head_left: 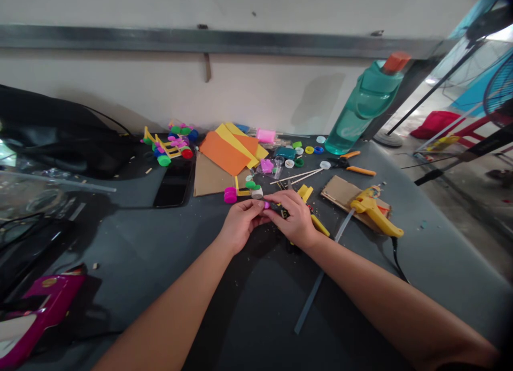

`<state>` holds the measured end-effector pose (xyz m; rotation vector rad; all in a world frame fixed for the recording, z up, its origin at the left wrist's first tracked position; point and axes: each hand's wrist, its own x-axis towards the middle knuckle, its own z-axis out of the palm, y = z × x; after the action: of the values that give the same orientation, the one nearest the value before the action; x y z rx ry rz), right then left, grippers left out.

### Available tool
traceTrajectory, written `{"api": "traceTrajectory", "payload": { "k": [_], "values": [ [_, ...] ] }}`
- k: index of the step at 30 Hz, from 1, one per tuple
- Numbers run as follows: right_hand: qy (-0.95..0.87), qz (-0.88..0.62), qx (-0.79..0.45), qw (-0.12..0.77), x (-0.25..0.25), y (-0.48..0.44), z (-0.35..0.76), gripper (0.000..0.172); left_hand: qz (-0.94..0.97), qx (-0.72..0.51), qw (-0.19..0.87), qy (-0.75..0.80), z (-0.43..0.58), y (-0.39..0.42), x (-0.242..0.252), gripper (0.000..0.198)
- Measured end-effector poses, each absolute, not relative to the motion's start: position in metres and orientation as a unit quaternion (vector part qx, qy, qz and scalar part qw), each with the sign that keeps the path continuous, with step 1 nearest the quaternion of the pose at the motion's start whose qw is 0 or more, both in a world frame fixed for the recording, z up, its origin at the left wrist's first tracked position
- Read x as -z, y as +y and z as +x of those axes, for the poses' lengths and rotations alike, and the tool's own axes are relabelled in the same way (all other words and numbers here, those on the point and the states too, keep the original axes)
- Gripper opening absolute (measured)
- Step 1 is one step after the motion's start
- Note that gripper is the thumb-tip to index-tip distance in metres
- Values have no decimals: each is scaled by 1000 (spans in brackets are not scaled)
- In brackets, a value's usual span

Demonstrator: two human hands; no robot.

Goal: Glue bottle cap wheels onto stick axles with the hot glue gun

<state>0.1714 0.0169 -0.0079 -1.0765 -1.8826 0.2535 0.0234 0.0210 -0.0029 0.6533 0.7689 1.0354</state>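
Near the middle of the dark table, my left hand (239, 224) and my right hand (294, 218) meet at the fingertips. Between them is a small purple piece (266, 205), pinched by the left fingers and touched by the right ones. Just behind the hands stands a small yellow frame (243, 192) with a pink cap (230, 195) and green and white caps at its other end. Black and yellow tools lie partly under my right hand, with a yellow handle (320, 225) showing beside it.
A yellow glue gun (372, 210) rests on cardboard at the right, its cord trailing forward. Behind are orange sheets (226, 152), loose caps, orange-handled pliers (360, 170) and a teal bottle (356, 114). A phone (173, 185) and pink device (44, 301) lie left.
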Motion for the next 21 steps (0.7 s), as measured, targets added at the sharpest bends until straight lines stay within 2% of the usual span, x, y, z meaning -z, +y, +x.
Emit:
{"api": "traceTrajectory", "payload": {
  "k": [9, 17, 21],
  "values": [
    [-764, -436, -103, 463, 7, 17, 172, 10, 324, -461, 747, 352, 24, 21, 5, 16],
    [-765, -444, -87, 458, 8, 17, 172, 12, 315, -464, 744, 364, 26, 21, 4, 17],
    [-765, -440, -103, 459, 6, 16, 171, 19, 295, -471, 753, 352, 24, 21, 2, 15]
  ]
}}
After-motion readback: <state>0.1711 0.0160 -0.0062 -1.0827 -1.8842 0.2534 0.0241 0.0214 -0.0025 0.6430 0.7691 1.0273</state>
